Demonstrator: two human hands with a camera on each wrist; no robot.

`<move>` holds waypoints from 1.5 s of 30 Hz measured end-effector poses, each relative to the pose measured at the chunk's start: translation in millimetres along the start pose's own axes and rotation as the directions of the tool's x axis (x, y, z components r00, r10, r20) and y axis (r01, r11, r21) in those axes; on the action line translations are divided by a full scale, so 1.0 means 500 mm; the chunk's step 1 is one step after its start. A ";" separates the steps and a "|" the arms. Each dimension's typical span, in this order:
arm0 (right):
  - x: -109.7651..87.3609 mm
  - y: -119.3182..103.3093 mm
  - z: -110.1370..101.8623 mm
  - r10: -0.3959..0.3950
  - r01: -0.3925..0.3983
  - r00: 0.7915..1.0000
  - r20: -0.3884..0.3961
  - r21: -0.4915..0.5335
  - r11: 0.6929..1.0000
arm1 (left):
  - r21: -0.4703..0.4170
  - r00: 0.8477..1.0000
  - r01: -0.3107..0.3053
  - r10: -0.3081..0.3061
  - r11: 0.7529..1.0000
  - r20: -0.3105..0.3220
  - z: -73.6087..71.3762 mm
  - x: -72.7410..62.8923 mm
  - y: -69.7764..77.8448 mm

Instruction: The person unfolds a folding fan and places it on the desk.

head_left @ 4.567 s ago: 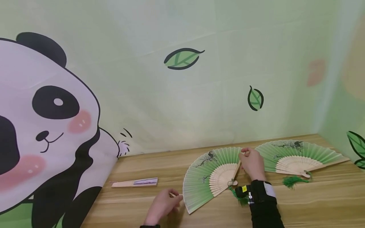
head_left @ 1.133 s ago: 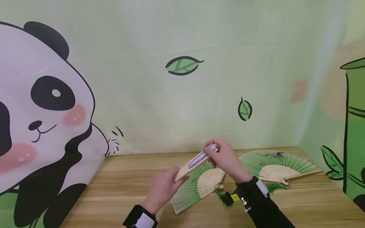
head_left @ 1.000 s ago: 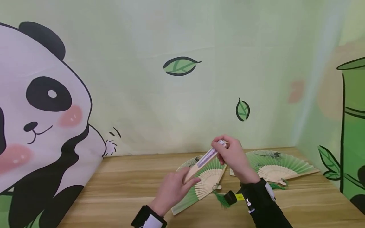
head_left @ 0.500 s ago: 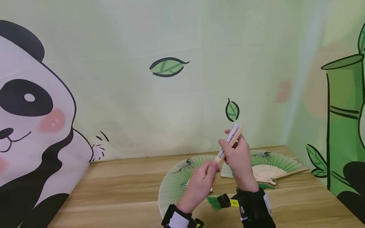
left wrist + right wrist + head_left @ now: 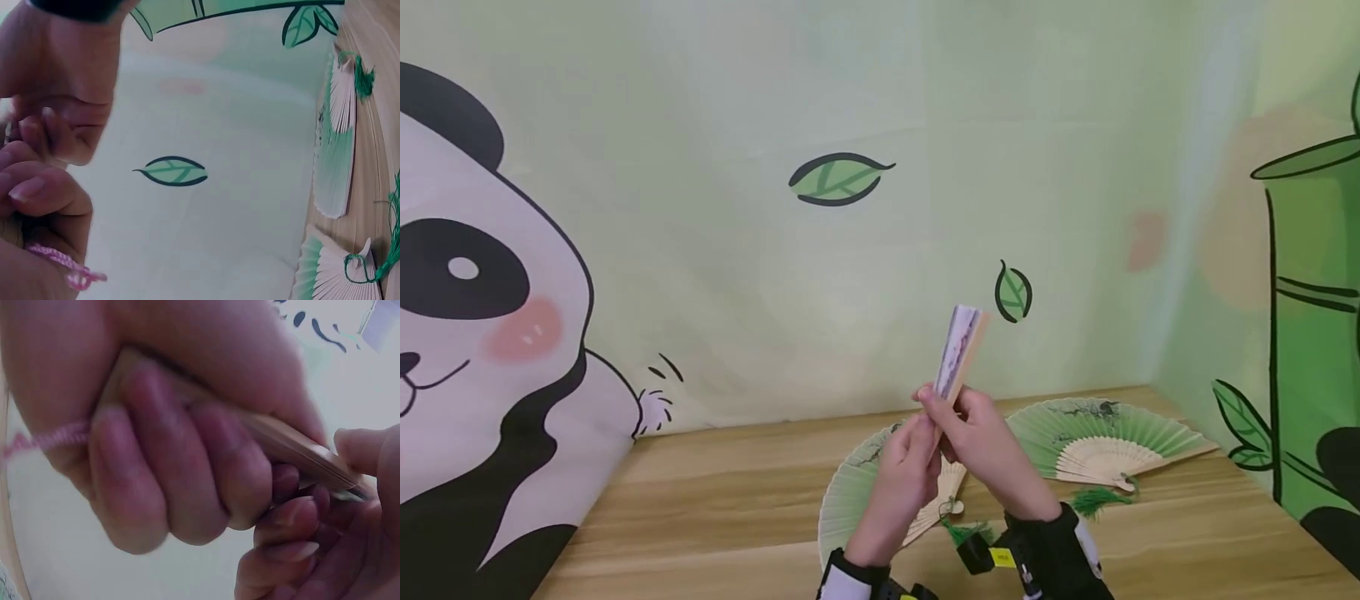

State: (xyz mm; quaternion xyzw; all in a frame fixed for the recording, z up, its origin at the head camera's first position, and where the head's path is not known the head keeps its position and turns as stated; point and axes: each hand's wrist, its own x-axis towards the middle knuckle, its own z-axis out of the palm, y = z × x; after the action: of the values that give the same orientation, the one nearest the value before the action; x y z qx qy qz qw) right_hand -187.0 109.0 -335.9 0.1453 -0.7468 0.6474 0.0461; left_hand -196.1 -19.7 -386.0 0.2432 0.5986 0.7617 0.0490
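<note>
A folded hand fan [image 5: 958, 350] with wooden ribs and whitish-purple printed cloth is held up above the table, almost upright. My left hand [image 5: 906, 483] grips its lower end, fingers curled round the ribs in the right wrist view. Just above, my right hand [image 5: 985, 446] pinches the fan's middle, thumb on the front. A pink cord [image 5: 65, 259] hangs from the fan's lower end, beside the left fingers. Behind the hands, one spread green fan [image 5: 850, 508] lies partly hidden. Another spread green fan [image 5: 1120, 433] lies further right, fully visible.
The wooden table [image 5: 700, 500] runs back to a printed cloth backdrop [image 5: 737, 292] with a panda and leaves. Green tassels [image 5: 1097, 500] trail from the spread fans. Both wrists wear black straps with small cameras.
The folded fan, first lying on the table's left, is now held up in both hands. Lately it has tilted more upright, and my right hand has moved down it, close to the left.
</note>
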 end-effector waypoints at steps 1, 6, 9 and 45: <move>-0.001 -0.001 0.001 -0.013 0.013 1.000 0.013 0.001 1.000 | -0.007 1.000 -0.012 0.012 1.000 -0.008 -0.001 -0.001 0.000; -0.002 0.002 0.008 -0.091 0.092 0.996 0.020 -0.028 0.995 | -0.040 0.997 -0.049 0.046 0.998 -0.064 0.001 -0.005 -0.003; -0.001 0.003 0.011 -0.110 0.111 0.993 0.032 -0.056 0.992 | -0.039 0.993 -0.066 0.061 0.997 -0.099 0.005 -0.005 -0.002; -0.006 0.004 0.046 -0.003 0.006 0.993 -0.115 0.025 1.000 | -0.023 0.932 -0.125 0.110 0.992 -0.345 0.002 -0.006 -0.005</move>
State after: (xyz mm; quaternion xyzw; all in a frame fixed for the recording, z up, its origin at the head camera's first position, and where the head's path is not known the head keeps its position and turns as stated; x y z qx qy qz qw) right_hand -182.1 87.0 -342.0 0.1099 -0.7342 0.6641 0.0885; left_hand -193.6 -19.2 -389.3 0.1412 0.5653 0.8070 -0.0962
